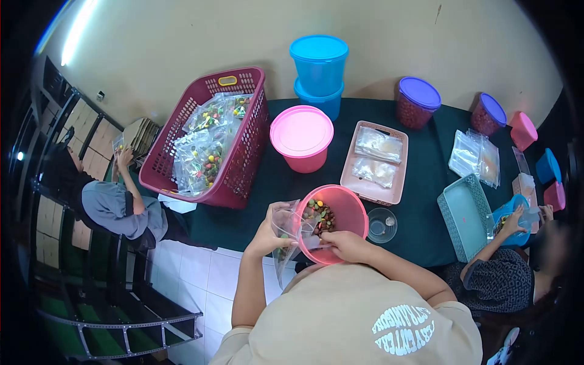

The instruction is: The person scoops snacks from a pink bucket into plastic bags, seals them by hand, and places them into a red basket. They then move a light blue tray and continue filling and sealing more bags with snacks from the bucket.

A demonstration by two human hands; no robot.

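A clear plastic zip bag (283,222) hangs from my left hand (265,238), whose fingers are closed on its upper part. Some colourful candies show in the bag. Its mouth overlaps the left rim of a pink bucket (351,213). Small round candies (321,213), mostly brown with some yellow, green and red, lie inside that bucket. Over the bucket's near side, my right hand (342,244) pinches a small whitish translucent piece (312,242) beside the bag's opening; its exact kind I cannot tell.
A maroon basket (234,173) of filled bags stands left. Behind the bucket are a pink lidded tub (302,137), stacked blue tubs (319,58) and a pink tray (372,193) of flat bags. A clear bowl (382,225) sits right. People (125,207) work at both sides.
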